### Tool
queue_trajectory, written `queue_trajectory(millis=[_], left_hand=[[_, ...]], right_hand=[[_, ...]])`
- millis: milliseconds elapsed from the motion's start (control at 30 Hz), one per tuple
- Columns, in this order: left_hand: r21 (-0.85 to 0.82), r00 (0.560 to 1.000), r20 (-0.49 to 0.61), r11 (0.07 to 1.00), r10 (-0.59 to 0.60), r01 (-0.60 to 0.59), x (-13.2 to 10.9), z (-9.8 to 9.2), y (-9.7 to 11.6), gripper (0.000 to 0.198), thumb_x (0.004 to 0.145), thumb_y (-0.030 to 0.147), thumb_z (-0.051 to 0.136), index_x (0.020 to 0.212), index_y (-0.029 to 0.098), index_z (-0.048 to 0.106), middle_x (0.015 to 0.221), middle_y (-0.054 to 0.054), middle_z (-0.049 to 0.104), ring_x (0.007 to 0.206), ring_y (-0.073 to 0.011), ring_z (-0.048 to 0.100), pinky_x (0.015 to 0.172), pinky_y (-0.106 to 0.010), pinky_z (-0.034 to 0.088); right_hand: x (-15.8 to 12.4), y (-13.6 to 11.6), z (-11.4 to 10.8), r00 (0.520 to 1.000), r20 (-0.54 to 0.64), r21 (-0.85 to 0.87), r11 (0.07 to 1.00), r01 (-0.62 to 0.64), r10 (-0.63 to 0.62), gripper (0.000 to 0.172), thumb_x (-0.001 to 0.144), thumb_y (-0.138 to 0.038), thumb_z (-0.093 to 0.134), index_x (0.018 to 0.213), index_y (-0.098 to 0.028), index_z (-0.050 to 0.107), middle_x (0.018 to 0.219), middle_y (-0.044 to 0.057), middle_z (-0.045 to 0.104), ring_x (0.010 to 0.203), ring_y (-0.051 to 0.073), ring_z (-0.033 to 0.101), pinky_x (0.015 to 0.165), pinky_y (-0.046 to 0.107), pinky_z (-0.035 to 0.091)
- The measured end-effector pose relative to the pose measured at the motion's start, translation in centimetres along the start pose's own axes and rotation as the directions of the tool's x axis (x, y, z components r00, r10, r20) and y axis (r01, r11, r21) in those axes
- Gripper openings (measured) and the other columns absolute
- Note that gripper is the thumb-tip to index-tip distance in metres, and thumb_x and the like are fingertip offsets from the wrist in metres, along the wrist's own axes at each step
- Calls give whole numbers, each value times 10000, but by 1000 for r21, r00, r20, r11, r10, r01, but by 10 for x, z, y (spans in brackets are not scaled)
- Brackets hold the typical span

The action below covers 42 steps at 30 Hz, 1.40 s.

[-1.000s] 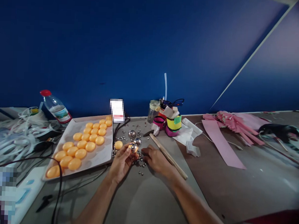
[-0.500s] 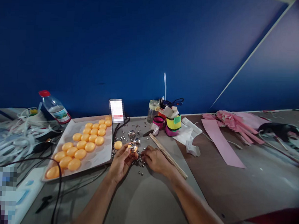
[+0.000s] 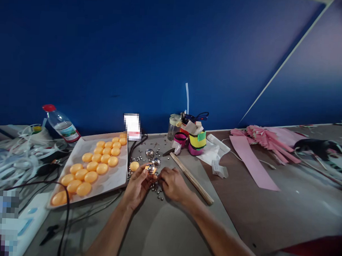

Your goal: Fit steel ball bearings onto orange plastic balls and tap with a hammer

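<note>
My left hand is closed round a small orange ball partly covered in shiny silver beads, held just above the table. My right hand rests palm down right beside it, fingertips curled over a scatter of small silver beads; whether it pinches one is hidden. A single plain orange ball lies left of my left hand. Two silver-covered balls sit just behind the hands.
A white tray with several orange balls lies at the left. A wooden stick runs diagonally right of my right hand. Behind stand a jar, tape rolls, a water bottle; cables left, pink paper right.
My right hand has slid a little left, closer to my left hand and the beaded ball. The left hand has barely moved.
</note>
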State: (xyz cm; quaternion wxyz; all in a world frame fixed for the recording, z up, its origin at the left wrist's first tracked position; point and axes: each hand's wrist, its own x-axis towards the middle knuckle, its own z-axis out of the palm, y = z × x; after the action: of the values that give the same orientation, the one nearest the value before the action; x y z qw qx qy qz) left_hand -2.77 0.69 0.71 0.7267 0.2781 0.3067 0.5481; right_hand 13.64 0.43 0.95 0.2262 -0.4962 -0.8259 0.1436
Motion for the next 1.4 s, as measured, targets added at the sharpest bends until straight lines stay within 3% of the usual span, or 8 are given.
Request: queue_trajectory(millis=[133,400,500,633,733,867,1033,1400], left_hand=[[7,1000,-4,1000,-13,13,1,-1,0,296,743,260,697,1015,175,617,862,-27,692,686,-130,656,678,-238,523],[10,1000,-10,1000,-21,22,1,-2,-1,299,738,265,699,1013,180,617,858,-20,691,691,-132,660,682,-238,522],[9,1000,-12,1000,-12,13,1,-1,0,300,727,264,708,1000,175,620,845,-19,689,681,-134,658,677,-243,524],[6,1000,-7,1000,-20,20,1,0,-1,297,723,252,712,994,171,623,840,-26,696,682,-136,657,689,-251,524],[1,999,-3,999,-32,32,0,0,-1,302,722,248,713,1000,174,626,845,-31,700,686,-135,657,712,-265,523],[7,999,13,999,-35,35,0,0,-2,294,723,253,713,993,177,628,848,-31,699,680,-137,659,699,-267,520],[10,999,31,999,-37,36,0,1,-2,303,710,258,725,985,174,630,835,-26,697,668,-137,656,690,-266,517],[26,997,57,998,-60,59,-2,3,-4,290,723,250,713,991,171,635,869,-36,691,693,-139,654,700,-273,520]], right_hand=[[-2,5,-1,971,-152,335,934,-124,183,183,750,-80,463,806,-171,611,705,14,628,651,137,536,645,244,362],[3,5,3,950,-14,692,689,-216,312,33,707,-165,568,709,-180,597,591,-43,528,542,94,441,530,217,326],[4,4,3,933,53,838,493,-235,355,53,695,-210,609,673,-184,569,507,-70,448,459,73,370,468,210,276],[3,0,-2,939,148,975,112,-191,312,194,673,-321,698,685,-185,559,505,-73,454,432,63,394,442,202,256],[3,-3,-8,951,173,985,-32,-171,255,260,632,-350,755,681,-180,564,556,-58,501,446,61,433,439,195,262],[2,-3,-10,953,168,986,-46,-161,253,293,640,-358,764,635,-168,540,519,-74,471,389,29,358,405,181,202],[3,-3,-10,951,180,983,-77,-165,252,247,626,-315,767,721,-170,591,622,-42,560,470,64,491,459,195,315],[3,-3,-1,935,99,987,89,-137,341,198,664,-302,706,693,-175,558,544,-65,475,460,60,384,470,204,277]])
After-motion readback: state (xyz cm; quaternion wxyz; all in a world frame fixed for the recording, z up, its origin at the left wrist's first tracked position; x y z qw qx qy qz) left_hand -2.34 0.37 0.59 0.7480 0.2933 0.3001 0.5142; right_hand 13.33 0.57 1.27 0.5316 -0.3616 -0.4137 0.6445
